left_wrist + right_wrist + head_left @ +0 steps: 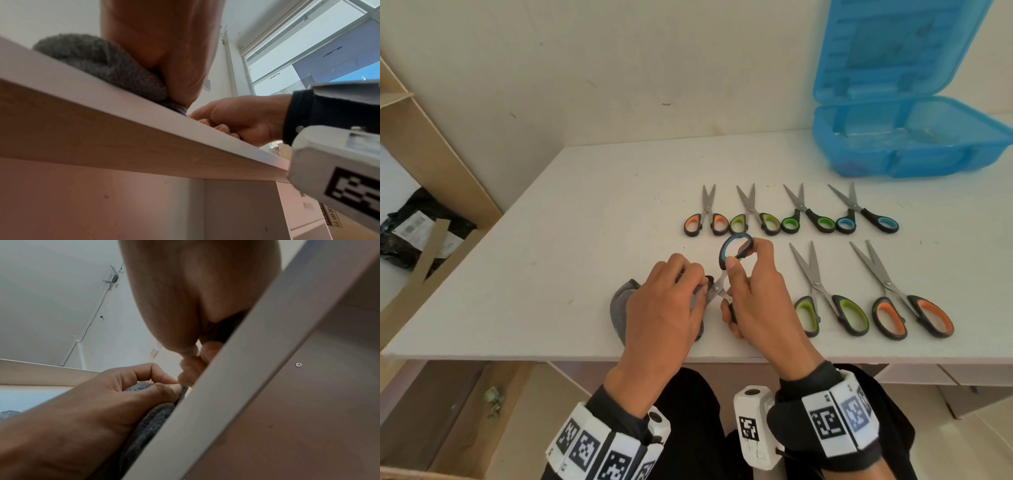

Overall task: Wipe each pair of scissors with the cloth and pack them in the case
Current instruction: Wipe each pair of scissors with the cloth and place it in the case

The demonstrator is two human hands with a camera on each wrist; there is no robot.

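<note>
My right hand [744,284] grips the handles of a pair of scissors with black and blue loops [734,251], held open near the table's front edge. My left hand [671,298] holds a grey cloth [621,305] folded round the scissors' blades, which it hides. The right wrist view shows the left hand [131,392] pinching the cloth [152,421] at the table edge. In the left wrist view the cloth [107,65] bulges under my palm on the table. An open blue case [907,137] stands at the back right.
Four small scissors [791,212] lie in a row mid-table; two larger pairs, green-handled [825,301] and orange-handled [907,301], lie to the right of my hands. The white table [585,222] meets a wall behind. Wooden shelving [431,154] stands left.
</note>
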